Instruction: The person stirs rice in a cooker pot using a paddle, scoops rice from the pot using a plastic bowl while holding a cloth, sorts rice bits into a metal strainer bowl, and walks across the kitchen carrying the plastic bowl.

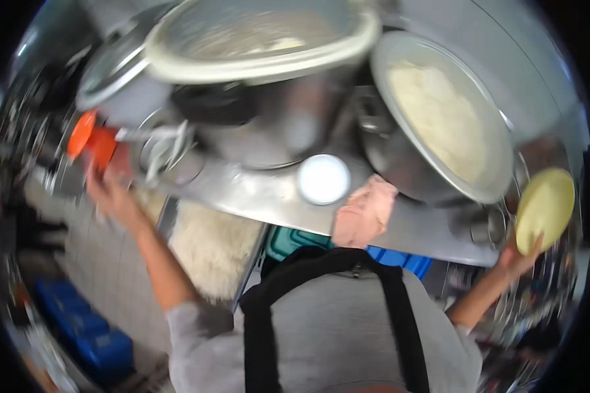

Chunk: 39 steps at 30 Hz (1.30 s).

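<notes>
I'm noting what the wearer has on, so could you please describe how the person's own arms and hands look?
The left hand and right hand show no gloves. The forearms are bare, below the grey sleeves of a grey shirt crossed by wide black straps. Blur hides any rings or small markings.

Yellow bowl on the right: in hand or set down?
In hand: the right hand grips the yellow bowl near its lower edge, one digit overlapping its surface.
</notes>
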Motion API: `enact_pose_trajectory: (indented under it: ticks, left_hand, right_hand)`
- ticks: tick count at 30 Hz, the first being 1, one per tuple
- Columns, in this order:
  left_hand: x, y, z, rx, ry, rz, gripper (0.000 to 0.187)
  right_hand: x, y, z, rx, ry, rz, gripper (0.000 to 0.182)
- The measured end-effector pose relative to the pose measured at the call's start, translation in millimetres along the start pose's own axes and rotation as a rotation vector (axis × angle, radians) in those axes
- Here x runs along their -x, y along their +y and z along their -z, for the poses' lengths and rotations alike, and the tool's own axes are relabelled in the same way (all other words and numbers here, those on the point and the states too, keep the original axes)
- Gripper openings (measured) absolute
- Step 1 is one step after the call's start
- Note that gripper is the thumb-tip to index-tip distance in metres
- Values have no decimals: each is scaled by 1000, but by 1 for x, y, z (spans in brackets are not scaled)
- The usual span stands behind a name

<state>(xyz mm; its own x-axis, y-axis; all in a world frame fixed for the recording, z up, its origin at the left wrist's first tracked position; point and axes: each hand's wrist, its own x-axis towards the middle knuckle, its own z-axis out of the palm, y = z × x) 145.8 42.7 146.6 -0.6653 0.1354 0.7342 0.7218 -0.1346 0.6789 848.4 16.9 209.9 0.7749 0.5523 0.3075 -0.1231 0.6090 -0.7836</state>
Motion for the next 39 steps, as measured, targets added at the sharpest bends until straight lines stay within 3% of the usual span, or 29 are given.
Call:
enact_pose_trajectory:
  ticks: [2,4,5,6,7,8,9,11,12,14,18,20,21,23,25,27,30,31,32,33,34,35,37,38,39]
  left_hand:
    - [44,41,14,52,-34,-60,20]
    - [102,65,21,327,-365,31,12]
    - [128,87,13,375,-575,76,12]
    - [151,112,3,642,-902,305,14]
    - [169,131,-11,650,-1250,355,20]
    - [185,150,-33,680,-1554,166,24]
    - [207,169,-54,777,-1699,17,25]
    - [284,171,-97,830,-1595,-481,32]
    - [304,181,-105,844,-1605,-497,32]
    - [329,193,-118,228,-1470,-680,42]
    - [352,187,-128,210,-1642,-725,50]
    - [359,173,-125,397,-1741,-474,51]
    - [351,175,-121,398,-1743,-479,51]
    - [316,190,-105,619,-1776,-166,50]
    - [272,211,-91,699,-1560,-202,48]
    - [236,217,-90,800,-1200,-384,46]
    - [213,236,-102,787,-863,-429,41]
    - [214,240,-109,766,-803,-443,40]
    - [218,246,-123,750,-730,-458,39]
    - [224,250,-142,751,-731,-457,39]
    - [233,252,-162,713,-766,-555,40]
    - [238,253,-172,673,-800,-650,41]
    - [229,255,-171,608,-836,-732,42]
    - [221,256,-169,534,-875,-815,44]
    - [213,258,-169,543,-866,-886,51]
  right_hand:
    - [-12,-6,5,3,-53,79,51]
    - [-9,-17,-3,-57,-66,66,47]
    - [-10,-14,-3,-57,-38,79,47]
    - [-14,-13,-1,-103,-146,75,46]
    - [-16,-11,0,-148,-261,69,45]
    - [-14,-9,-5,-147,-246,72,45]
    - [-10,-6,-16,-138,-184,86,44]
    - [-4,-5,-31,-104,-102,135,44]
    - [0,-7,-34,-102,-84,149,44]
    - [3,-13,-37,-132,-53,132,45]
    - [-12,-24,0,-106,-96,157,44]
    - [-17,-28,5,-75,-54,164,44]
    - [-23,-29,4,-57,-32,179,45]
    - [-32,-27,-3,-30,-32,181,45]
    - [-48,-20,-2,75,-101,193,46]
    - [-78,-3,-4,154,-160,208,47]
    - [-138,24,-35,-2092,-241,-1551,47]
    - [-142,32,-49,-2097,-229,-1548,47]
    - [-143,41,-78,-2765,178,-1738,47]
    - [-139,49,-105,-3404,797,-1775,46]
    - [-133,55,-125,-3909,1766,-1496,45]
    - [-124,58,-137,-3909,1763,-1486,45]
    - [-113,60,-151,-3734,1603,-1038,47]
    - [-116,66,-147,-3736,1599,-1018,47]
    - [-122,80,-142,-3651,1858,-1005,48]
